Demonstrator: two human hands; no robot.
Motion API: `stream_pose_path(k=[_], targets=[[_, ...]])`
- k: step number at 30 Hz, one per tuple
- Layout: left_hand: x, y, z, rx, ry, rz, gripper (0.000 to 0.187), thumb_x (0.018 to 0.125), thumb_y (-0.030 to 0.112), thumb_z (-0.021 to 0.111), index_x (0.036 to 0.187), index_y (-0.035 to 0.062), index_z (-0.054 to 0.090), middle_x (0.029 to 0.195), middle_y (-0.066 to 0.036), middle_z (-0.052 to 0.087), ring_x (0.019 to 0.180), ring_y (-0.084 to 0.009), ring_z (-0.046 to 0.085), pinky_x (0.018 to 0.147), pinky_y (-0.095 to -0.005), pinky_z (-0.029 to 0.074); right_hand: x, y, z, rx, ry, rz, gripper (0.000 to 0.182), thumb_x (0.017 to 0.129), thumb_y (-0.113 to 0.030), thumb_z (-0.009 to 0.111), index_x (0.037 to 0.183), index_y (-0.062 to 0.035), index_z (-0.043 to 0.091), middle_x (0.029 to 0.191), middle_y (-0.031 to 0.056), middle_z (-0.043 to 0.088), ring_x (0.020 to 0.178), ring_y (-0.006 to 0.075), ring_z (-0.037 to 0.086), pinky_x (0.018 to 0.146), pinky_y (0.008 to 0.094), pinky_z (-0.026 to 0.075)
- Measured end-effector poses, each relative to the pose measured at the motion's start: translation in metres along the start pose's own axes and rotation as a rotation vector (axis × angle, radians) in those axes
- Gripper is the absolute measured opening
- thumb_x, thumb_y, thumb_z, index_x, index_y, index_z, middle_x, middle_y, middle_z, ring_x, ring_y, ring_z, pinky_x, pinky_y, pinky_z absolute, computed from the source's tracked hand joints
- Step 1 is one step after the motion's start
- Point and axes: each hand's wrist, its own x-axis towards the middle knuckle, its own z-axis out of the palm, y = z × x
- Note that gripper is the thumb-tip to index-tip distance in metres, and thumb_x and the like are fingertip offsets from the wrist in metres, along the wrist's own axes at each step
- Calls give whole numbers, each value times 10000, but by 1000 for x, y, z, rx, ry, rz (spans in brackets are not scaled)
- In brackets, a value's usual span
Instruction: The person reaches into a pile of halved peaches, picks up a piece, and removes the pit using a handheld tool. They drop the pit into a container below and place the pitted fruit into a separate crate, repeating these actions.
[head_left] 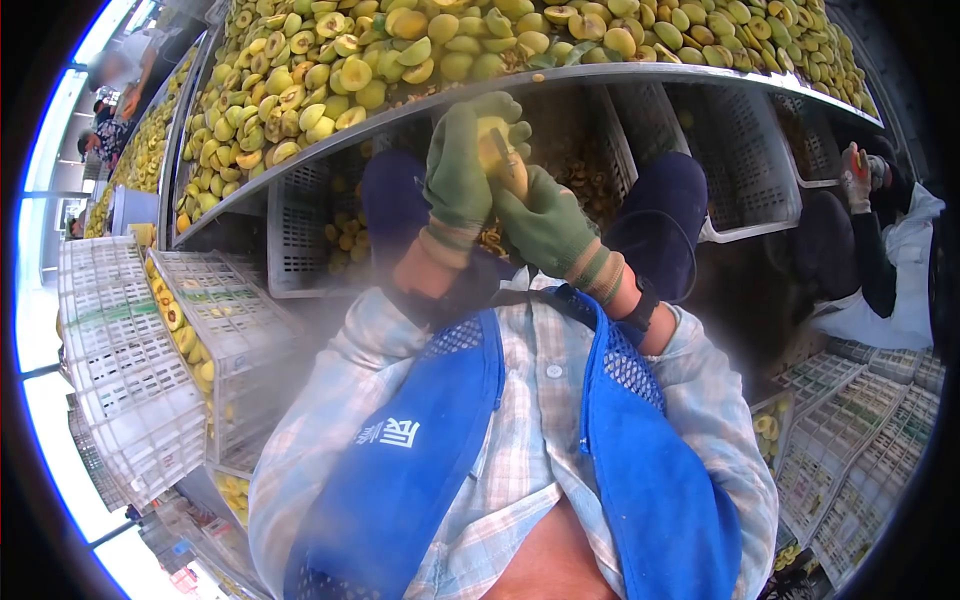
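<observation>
My left hand (pixel 457 165), in a green glove, is closed around a yellow peach (pixel 489 140) above the near edge of the metal table. My right hand (pixel 548 222), gloved the same way, grips a small pitting knife by its wooden handle (pixel 514 178). The dark blade lies against the peach, and its tip is hard to make out. Both hands are close together, between my knees. Just beyond them, halved yellow-green peaches (pixel 355 75) are heaped on the table, some showing reddish pit hollows.
The table's metal rim (pixel 330 130) curves past my hands. Beneath it stand white crates (pixel 298 230), some holding peaches and brown scraps. Stacked crates (pixel 130 350) rise at my left, more crates (pixel 850 440) at my right. A co-worker's gloved hand (pixel 857 178) shows at far right.
</observation>
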Motion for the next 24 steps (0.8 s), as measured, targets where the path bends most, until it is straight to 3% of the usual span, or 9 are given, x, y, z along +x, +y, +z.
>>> stream_pose_path(k=[3, 9, 16, 19, 24], targets=[[-3, 1, -1, -24, -3, -1, 404, 1005, 372, 469, 1101, 12, 623, 1004, -97, 651, 860, -218, 657, 735, -325, 558, -2, -5, -5, -113, -72, 88, 320, 935, -289, 580, 1050, 7, 542, 748, 91, 654, 625, 148, 652, 535, 299, 516], [-4, 1, -7, 16, 5, 4, 358, 993, 351, 511, 1075, 26, 636, 989, -82, 654, 837, -196, 657, 715, -311, 557, 4, 1, -4, -204, -104, 71, 309, 933, -279, 558, 1056, 4, 541, 760, 103, 645, 574, 155, 634, 521, 296, 517], [-6, 1, -9, 30, -6, 5, 353, 983, 352, 529, 1056, 27, 644, 1000, -76, 658, 836, -193, 654, 703, -301, 552, 2, -1, -7, 101, -279, 188, 286, 931, -274, 568, 1036, -10, 538, 734, 55, 609, 536, 116, 591, 469, 273, 492], [-2, -3, -17, 108, -39, 3, 466, 1029, 402, 435, 1157, -12, 607, 1057, -135, 668, 906, -234, 686, 746, -353, 593, 0, -3, -10, 198, -336, 216, 265, 931, -269, 565, 1013, -19, 534, 699, 52, 593, 508, 114, 574, 431, 261, 468], [-1, -6, -16, 74, -29, -13, 477, 1021, 425, 453, 1159, -7, 602, 1060, -133, 662, 901, -237, 684, 746, -358, 594, 5, 6, -12, 341, -406, 254, 229, 924, -242, 568, 973, -23, 525, 664, 56, 581, 452, 119, 538, 399, 260, 450]])
